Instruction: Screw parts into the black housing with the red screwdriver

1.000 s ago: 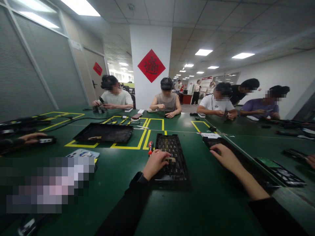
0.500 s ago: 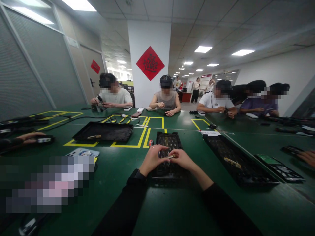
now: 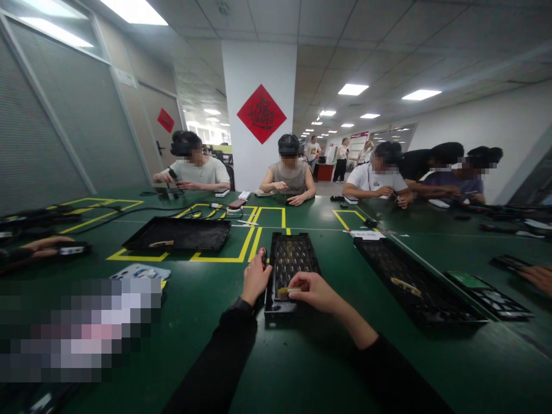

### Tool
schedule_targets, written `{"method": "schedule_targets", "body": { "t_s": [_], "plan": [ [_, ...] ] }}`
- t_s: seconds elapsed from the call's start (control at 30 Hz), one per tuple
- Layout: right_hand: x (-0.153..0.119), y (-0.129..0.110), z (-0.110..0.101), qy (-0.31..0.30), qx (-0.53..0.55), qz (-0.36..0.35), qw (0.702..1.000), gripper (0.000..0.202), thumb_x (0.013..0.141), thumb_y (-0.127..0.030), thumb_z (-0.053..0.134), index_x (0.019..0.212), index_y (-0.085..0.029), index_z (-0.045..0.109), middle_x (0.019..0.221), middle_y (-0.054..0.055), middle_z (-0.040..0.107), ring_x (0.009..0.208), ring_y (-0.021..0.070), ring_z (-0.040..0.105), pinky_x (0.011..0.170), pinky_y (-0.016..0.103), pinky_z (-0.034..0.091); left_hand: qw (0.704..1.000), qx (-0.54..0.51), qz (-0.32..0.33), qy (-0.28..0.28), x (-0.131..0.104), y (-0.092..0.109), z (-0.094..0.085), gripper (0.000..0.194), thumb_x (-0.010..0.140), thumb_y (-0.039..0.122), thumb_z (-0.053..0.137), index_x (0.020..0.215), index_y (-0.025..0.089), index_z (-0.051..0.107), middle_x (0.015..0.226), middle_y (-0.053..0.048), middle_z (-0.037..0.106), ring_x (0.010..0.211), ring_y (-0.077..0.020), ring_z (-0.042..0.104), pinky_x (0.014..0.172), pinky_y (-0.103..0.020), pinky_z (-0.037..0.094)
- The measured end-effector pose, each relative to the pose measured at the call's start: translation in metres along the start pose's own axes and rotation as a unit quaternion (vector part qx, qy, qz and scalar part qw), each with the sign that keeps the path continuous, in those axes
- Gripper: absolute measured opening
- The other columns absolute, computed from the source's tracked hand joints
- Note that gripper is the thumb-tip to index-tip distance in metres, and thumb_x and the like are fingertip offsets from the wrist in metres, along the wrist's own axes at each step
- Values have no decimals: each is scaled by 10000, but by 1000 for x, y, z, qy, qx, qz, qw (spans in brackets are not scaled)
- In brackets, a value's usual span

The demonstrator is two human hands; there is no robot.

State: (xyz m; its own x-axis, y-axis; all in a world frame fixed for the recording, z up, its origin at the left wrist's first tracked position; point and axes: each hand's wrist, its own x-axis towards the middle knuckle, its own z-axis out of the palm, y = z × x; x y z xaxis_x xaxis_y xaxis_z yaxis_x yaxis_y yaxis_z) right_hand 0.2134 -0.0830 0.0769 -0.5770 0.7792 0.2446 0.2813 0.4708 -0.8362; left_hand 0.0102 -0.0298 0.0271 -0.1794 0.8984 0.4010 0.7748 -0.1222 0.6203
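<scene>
A black open-topped plastic casing (image 3: 271, 315) with rows of small slots stands lengthwise before me on the green table. Over its near half, my right hand (image 3: 317, 292) pinches a small flat yellow-brown strip (image 3: 283, 292) with a pale edge. Beside the casing's left wall, my left hand (image 3: 255, 280) has its fingers closed around a small red-and-black tool handle (image 3: 263, 256). The rest of that tool is hidden by the fingers, so its kind does not show.
A black tray (image 3: 198, 236) lies at the left with a yellowish strip (image 3: 161, 244) in it. To the right is a long black tray (image 3: 448, 310) holding another strip (image 3: 406, 286). A green-and-black part (image 3: 489, 294) lies farther right. Several people sit around the table.
My hands, close together over the casing before, have parted. The left moved left and took hold of the red-and-black tool; the right keeps the strip, slightly lower and nearer me.
</scene>
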Motion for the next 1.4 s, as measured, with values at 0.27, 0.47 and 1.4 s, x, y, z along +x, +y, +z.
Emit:
{"method": "schedule_targets", "body": {
  "t_s": [0.27, 0.47, 1.4],
  "plan": [
    [-2, 1, 5, 4, -112, -39, 993, 147, 710, -289, 668, 779, -159, 679, 751, 21, 628, 668, 116, 539, 606, 218, 405, 999, -21, 18, -20, 12, -3, 3, 462, 804, 230, 408, 1264, 186, 407, 1261, -75, 503, 1146, -193, 468, 970, -346, 341],
    [0, 5, 1, -19, -131, -54, 990, 153, 727, -277, 664, 838, -179, 702, 771, 22, 666, 675, 116, 559, 641, 225, 408, 999, -28, 15, -23, 10, -5, 4, 416, 809, 244, 411, 1217, 172, 450, 1238, -81, 517, 1128, -195, 482, 973, -338, 336],
    [1, 11, -1, -16, -179, -44, 983, 168, 728, -345, 653, 769, -193, 713, 749, 26, 671, 729, 147, 560, 738, 277, 397, 999, -12, 11, -44, 8, -10, 7, 393, 810, 286, 430, 1184, 200, 515, 1312, -62, 452, 1203, -201, 417, 1016, -349, 314]
  ]
}}
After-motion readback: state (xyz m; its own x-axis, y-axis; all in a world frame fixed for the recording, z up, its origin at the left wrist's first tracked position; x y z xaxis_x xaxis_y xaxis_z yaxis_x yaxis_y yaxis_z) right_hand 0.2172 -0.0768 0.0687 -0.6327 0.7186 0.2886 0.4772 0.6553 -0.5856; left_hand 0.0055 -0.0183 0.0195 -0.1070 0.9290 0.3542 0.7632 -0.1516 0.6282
